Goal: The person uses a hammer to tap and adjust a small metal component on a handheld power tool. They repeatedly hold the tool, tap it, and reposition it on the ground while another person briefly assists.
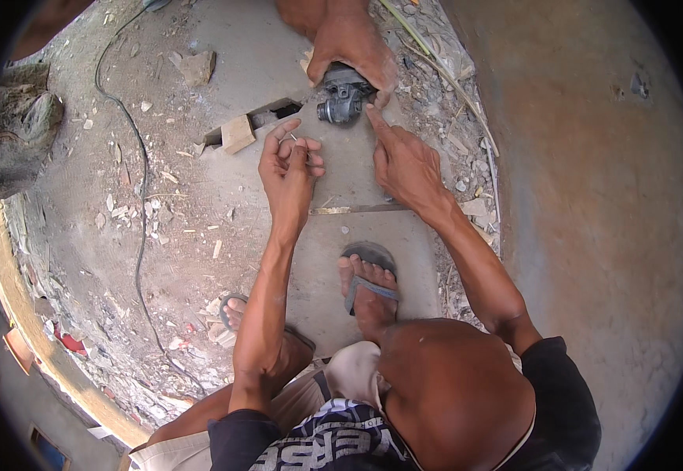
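Note:
In front of me is a black power tool [346, 96] with a rounded body, perhaps a grinder head. Another person's hand [351, 45] grips it from the far side. My right hand [408, 161] reaches to its near right edge, index finger stretched out at the casing and the other fingers partly bent; whether the fingertip presses on it I cannot tell. To the left and nearer, my left hand [288, 166] is turned partly up, thumb and fingers pinching a thin, pale, stick-like piece [293, 136]. Its exact kind is too small to make out.
A wooden block [238, 134] sits at a slot in the concrete slab [333, 177]. A dark cable [143, 169] runs down the left over wood chips and rubble. A gnarled log [16, 133] stands far left. Thin sticks [451, 78] lie along the wall [577, 180] at right.

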Demonstrator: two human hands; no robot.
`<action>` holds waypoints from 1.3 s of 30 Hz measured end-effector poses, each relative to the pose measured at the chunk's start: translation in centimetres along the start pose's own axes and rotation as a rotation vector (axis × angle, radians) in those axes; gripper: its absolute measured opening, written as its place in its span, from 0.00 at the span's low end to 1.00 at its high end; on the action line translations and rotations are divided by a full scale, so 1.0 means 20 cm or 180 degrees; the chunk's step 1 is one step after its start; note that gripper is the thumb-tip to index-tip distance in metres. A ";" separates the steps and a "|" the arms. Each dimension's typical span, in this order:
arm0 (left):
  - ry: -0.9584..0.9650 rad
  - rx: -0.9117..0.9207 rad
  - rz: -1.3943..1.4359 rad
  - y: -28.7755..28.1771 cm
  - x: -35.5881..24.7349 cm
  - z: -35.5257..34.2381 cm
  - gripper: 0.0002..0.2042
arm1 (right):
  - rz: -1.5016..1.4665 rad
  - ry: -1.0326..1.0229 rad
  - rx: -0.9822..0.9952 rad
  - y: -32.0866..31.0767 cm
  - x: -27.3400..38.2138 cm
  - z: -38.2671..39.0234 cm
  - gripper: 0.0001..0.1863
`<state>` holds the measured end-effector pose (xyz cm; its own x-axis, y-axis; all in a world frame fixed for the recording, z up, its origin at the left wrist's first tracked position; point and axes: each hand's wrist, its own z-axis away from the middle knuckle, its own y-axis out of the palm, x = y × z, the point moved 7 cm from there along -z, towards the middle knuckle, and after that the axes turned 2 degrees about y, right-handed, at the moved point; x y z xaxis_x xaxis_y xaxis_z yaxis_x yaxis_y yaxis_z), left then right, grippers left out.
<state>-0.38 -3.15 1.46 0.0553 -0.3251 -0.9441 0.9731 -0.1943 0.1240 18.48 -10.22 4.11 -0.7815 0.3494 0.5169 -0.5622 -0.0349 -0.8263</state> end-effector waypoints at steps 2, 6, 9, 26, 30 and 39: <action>-0.0148 -0.0028 -0.0132 -0.04 0.01 0.01 0.15 | 0.0290 0.0129 -0.0089 0.00 -0.02 0.02 0.26; -0.0058 -0.0090 -0.0212 -0.10 0.01 -0.01 0.15 | -0.1134 0.0601 0.0191 0.00 0.01 0.06 0.26; -0.0179 -0.0041 -0.0214 -0.04 -0.01 -0.02 0.14 | -0.1389 0.0532 0.0011 0.06 0.00 0.03 0.32; 0.0412 0.2517 -0.4753 -0.05 -0.62 -0.28 0.17 | -0.1957 0.0979 -0.0376 0.25 -0.02 -0.29 0.37; 0.1667 0.2806 -0.5713 0.14 -0.66 -0.31 0.31 | -0.2754 0.1063 -0.0158 0.20 -0.05 -0.25 0.28; 0.4357 0.3816 -0.5428 0.79 -0.30 -0.66 0.32 | -0.4498 0.1239 0.0123 0.06 -0.15 0.04 0.17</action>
<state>17.69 7.89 5.04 0.2451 0.9656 0.0864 -0.1139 0.1172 -0.9866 19.86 -12.02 1.80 0.5310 0.3384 0.7769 -0.7931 0.5213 0.3150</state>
